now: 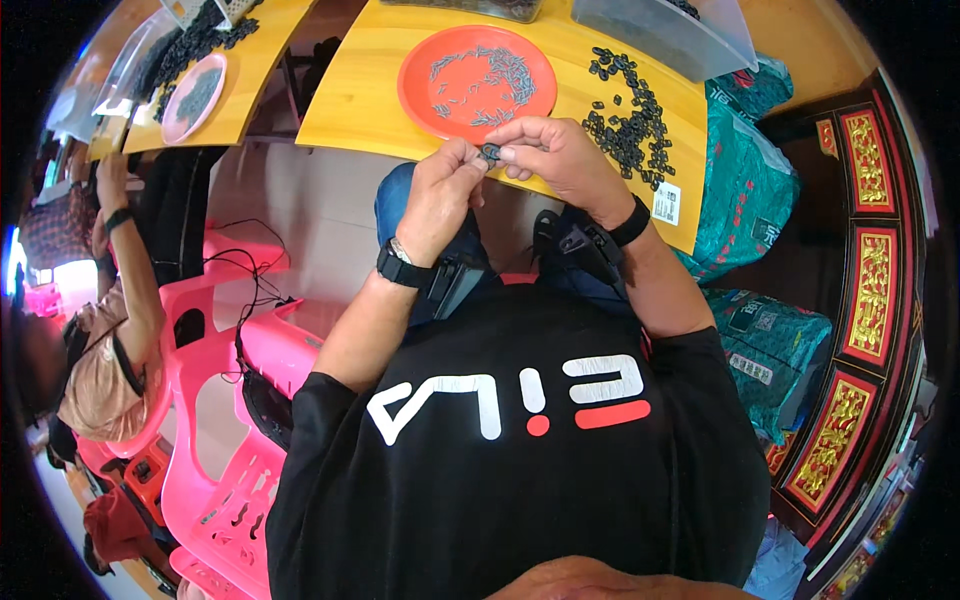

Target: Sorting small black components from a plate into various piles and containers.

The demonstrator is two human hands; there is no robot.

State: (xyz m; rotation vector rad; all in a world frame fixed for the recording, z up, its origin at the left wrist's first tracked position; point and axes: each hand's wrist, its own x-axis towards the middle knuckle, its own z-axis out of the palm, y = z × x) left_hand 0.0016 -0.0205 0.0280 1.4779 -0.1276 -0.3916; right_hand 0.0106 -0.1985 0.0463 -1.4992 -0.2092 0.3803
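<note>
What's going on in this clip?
A person holds one small dark piece with the left hand and the right hand together, by the near edge of a yellow table. Just beyond the hands, a red plate holds many small grey pins. To its right, loose black parts lie scattered on the tabletop. Off to the left, another person is beside a second yellow table.

shirt point(520, 500): white-red lettering point(490, 408) | white label point(667, 203): fine print | teal bag point(745, 160): red characters point(737, 212)
</note>
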